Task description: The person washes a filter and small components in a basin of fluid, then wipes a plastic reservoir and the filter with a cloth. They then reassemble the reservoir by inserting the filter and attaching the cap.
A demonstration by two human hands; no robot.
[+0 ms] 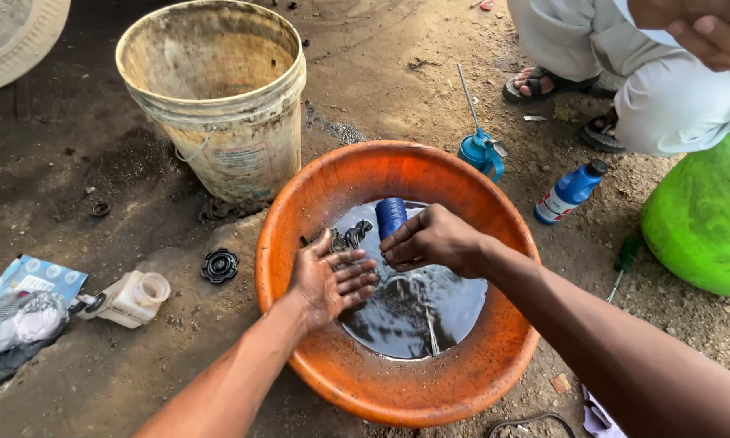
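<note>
Here, a wide orange plastic basin point(462, 174) is seen on the dirt ground, holding a pool of dark, shiny liquid point(413, 312). The left hand point(332, 280) is held flat above the liquid, palm up and fingers spread, with nothing clamped in it; its skin is smeared dark. The right hand point(431, 239) is curled just beside it, fingertips drawn together over the left fingers, but whether anything small is pinched there cannot be told. A blue cylindrical part point(391, 216) stands in the liquid directly behind the right hand, and a dark metal piece point(350, 236) lies next to it, near the left thumb. Behind the basin a dirty white plastic bucket point(219, 105) is set. A blue oil can with a long thin spout point(480, 146) and a blue bottle with a white label point(568, 193) are found to the right, near another person's sandalled feet point(539, 83). A black round cap point(219, 265) and a white plastic reservoir point(133, 298) lie left of the basin.
</note>
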